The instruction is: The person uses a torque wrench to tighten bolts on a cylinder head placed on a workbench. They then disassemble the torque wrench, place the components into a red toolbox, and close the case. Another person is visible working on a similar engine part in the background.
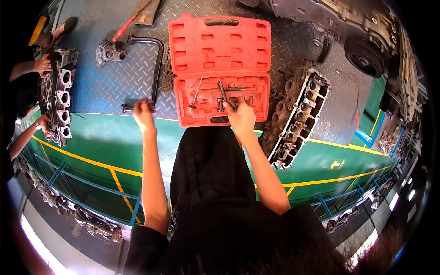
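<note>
An open red plastic tool case lies in front of me, its lid folded back. Over the lower tray, my right hand is closed on a dark metal rod that slants up from its fingers. An engine valve with a thin stem rests in the tray's left part. Other small metal pieces sit in the tray around my right hand. Left of the case, my left hand is at the lower end of a black C-shaped valve spring compressor. Its fingers are blurred, so its grip is unclear.
A cylinder head stands right of the case. A co-worker's hands hold another cylinder head at far left. A greasy metal part and a red-handled tool lie behind the compressor. An engine occupies the far right.
</note>
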The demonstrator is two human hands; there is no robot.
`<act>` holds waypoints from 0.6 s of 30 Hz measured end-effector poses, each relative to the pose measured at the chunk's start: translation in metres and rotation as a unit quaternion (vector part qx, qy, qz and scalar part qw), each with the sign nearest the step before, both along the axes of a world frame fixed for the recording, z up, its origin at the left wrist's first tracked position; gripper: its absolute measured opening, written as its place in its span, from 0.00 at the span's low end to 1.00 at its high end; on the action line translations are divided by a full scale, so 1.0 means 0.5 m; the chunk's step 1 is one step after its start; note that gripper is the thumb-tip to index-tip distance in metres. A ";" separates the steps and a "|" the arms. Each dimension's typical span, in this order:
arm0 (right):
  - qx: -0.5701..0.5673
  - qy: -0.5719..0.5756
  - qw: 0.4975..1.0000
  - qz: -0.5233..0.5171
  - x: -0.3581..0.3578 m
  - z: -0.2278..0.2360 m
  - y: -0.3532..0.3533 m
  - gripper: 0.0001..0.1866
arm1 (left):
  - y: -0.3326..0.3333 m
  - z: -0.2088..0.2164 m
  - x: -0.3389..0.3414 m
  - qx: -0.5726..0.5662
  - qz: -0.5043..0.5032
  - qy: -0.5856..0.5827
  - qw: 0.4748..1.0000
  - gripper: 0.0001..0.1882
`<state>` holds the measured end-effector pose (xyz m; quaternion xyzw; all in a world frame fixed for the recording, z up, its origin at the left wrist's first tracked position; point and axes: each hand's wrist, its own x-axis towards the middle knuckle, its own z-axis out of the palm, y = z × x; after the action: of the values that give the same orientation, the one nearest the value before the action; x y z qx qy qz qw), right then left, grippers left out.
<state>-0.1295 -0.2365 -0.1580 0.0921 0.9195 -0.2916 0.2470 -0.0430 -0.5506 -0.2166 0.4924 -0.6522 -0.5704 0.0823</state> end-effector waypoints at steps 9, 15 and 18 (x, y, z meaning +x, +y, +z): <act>-0.209 -0.124 0.970 0.012 -0.028 0.008 0.030 0.17 | 0.271 0.074 -0.115 -0.304 -0.454 -0.040 0.837 0.18; -0.427 -0.228 0.832 -0.272 0.006 0.032 -0.001 0.14 | 0.260 0.088 -0.126 -0.255 -0.394 -0.075 0.880 0.20; -0.485 -0.243 0.755 -0.368 0.043 0.011 -0.045 0.13 | 0.240 0.087 -0.134 -0.255 -0.426 -0.117 0.860 0.22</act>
<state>-0.1079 -0.2591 -0.1525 0.3595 0.4588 -0.7346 0.3473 -0.1101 -0.4306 -0.1729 0.1914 -0.9257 -0.3022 -0.1229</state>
